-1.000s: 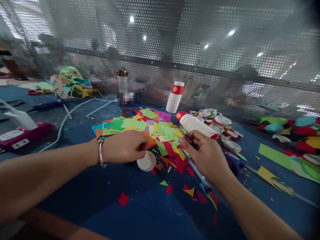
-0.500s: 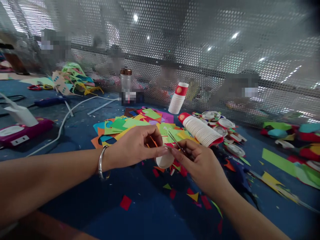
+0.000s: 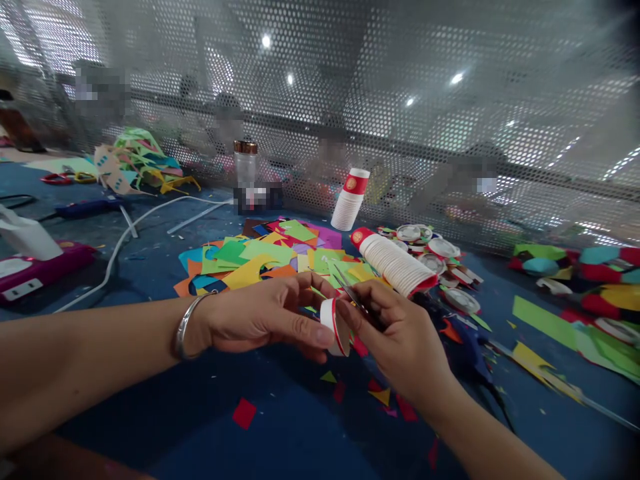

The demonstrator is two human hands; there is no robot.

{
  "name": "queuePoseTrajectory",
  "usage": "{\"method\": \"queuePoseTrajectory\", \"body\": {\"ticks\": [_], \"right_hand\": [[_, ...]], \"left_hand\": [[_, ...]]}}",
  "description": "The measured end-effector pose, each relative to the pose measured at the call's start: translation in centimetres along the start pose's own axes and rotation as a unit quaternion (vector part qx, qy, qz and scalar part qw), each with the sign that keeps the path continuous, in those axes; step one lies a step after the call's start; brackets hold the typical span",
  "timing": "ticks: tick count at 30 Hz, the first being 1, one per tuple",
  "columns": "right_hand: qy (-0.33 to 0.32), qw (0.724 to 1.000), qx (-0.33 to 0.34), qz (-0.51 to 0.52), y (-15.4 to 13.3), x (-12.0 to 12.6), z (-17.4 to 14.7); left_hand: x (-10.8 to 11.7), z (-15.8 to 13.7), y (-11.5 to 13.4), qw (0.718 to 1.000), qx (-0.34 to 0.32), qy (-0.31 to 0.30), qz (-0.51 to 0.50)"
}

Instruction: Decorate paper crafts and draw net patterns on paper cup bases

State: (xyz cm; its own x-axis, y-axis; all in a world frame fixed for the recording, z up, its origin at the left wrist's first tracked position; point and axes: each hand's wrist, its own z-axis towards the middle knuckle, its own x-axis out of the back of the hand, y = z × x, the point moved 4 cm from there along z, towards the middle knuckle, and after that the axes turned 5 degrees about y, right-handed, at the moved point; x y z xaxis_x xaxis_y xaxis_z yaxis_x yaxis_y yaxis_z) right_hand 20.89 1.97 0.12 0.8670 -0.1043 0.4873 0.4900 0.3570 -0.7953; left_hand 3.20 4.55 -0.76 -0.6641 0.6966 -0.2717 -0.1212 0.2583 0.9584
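Between the fingers of my left hand (image 3: pixel 280 317) is a short cut-down paper cup piece (image 3: pixel 329 317), white with a red edge, its round opening turned towards my right hand. A pair of small scissors (image 3: pixel 350 287) sits in my right hand (image 3: pixel 393 323), the slim pointed blades aimed up and to the left. My right thumb is at the edge of the cup piece. The scissors' handles are mostly hidden by my fingers. Behind both hands lies a pile of coloured paper scraps (image 3: pixel 260 252).
A stack of paper cups (image 3: pixel 395 260) lies on its side; another stack (image 3: pixel 350 200) stands by the mesh partition (image 3: pixel 400 153). Cut cup pieces (image 3: pixel 443 248) lie at right, near a blue glue gun (image 3: pixel 470 353). At left are a purple power strip (image 3: pixel 60 263) and white cable (image 3: pixel 117 250).
My left hand has turned the cup piece, so its red edge and opening now face right. The left fingers have spread around it. The scissors stay in my right hand.
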Motion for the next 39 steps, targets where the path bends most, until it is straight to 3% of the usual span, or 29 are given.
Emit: {"method": "queuePoseTrajectory", "body": {"ticks": [9,15,25,39], "right_hand": [[-0.018,0.999,-0.045,0.020,0.4,0.2,0.0],[-0.046,0.996,-0.071,0.027,0.4,-0.5,-0.4],[-0.074,0.993,-0.090,0.028,0.2,-1.1,-0.4],[-0.046,0.996,-0.069,0.009,-0.4,-0.9,-0.9]], "left_hand": [[1.5,0.7,-0.1,0.974,-0.143,0.158,0.072],[1.8,0.7,-0.1,0.960,-0.167,0.212,0.079],[1.5,0.4,-0.2,0.954,-0.164,0.233,0.095],[0.6,-0.2,-0.4,0.963,-0.170,0.210,0.003]]}}
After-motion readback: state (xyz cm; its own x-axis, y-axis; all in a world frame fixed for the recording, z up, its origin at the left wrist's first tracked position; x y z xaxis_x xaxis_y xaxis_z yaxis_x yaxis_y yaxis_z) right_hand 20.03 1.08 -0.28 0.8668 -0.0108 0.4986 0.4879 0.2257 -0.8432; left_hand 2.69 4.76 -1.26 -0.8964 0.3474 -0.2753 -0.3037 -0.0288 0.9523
